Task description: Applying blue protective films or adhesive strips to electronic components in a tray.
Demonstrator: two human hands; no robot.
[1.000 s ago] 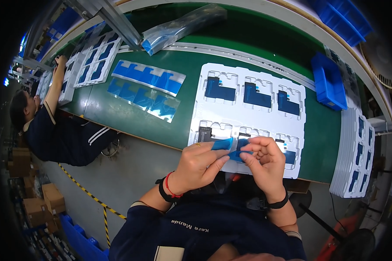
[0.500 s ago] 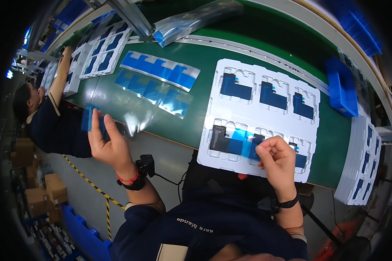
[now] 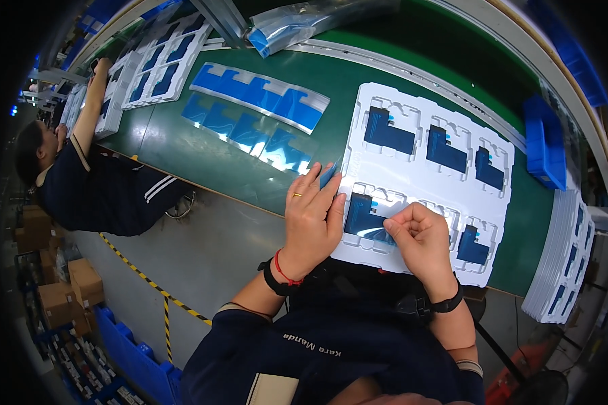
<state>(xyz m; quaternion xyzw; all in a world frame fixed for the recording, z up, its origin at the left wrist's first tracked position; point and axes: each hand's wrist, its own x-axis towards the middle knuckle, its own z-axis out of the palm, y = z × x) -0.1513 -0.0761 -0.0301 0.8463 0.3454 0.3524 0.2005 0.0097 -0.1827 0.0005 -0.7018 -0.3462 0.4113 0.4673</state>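
Note:
A white moulded tray [image 3: 392,177] lies on the green bench in front of me, with flat, dark L-shaped parts like batteries in its pockets. Over the near-left part [image 3: 366,221], a glossy blue film now lies along the surface. My right hand [image 3: 422,239] pinches the film's right end between thumb and forefinger. At the tray's left edge, my left hand [image 3: 312,219] has its fingers stretched close together. A small blue film piece [image 3: 328,175] sticks out between its fingertips; the hand hides the rest of it.
Left of the tray lie two film sheets: a blue one [image 3: 258,94] and a clearer one [image 3: 246,133] with blue shapes. Behind them is a plastic-wrapped bundle [image 3: 304,25]. At right stand a blue bin [image 3: 544,145] and stacked trays [image 3: 557,263]. A co-worker [image 3: 81,169] works at far left.
My left hand has swung right from beyond the bench edge to the tray, carrying its film piece. The film under my right hand has gone down flatter onto the near-left part.

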